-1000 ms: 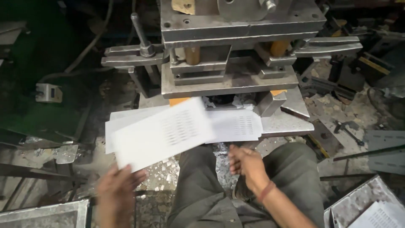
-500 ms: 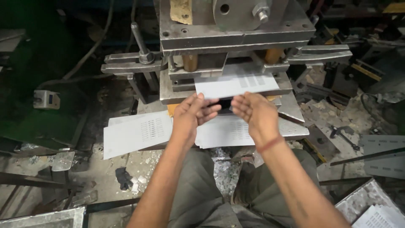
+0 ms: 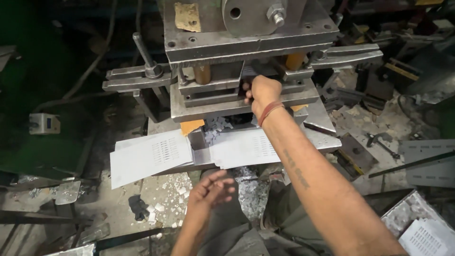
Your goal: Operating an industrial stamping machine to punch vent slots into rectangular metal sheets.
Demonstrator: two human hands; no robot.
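Observation:
My right hand (image 3: 263, 92) reaches into the slot of a grey metal punch press (image 3: 246, 45). Its fingers are curled on a pale perforated sheet (image 3: 252, 71) that is pushed into the die, so most of the sheet is hidden. My left hand (image 3: 213, 189) hovers low over my lap with its fingers apart and holds nothing. Two stacks of white punched sheets lie on the press table below: one at the left (image 3: 147, 159), one in the middle (image 3: 239, 147) under my right forearm.
Small white paper scraps (image 3: 217, 124) litter the table and the floor (image 3: 166, 189). A metal tray (image 3: 403, 213) with punched sheets stands at the bottom right. A threaded bolt (image 3: 142, 50) sticks up at the press's left arm. Tools and metal parts (image 3: 379, 142) lie at the right.
Both hands were feeding a white sheet toward the press. Now my right hand has pushed it into the die slot, and my left hand has let go and dropped back to my lap.

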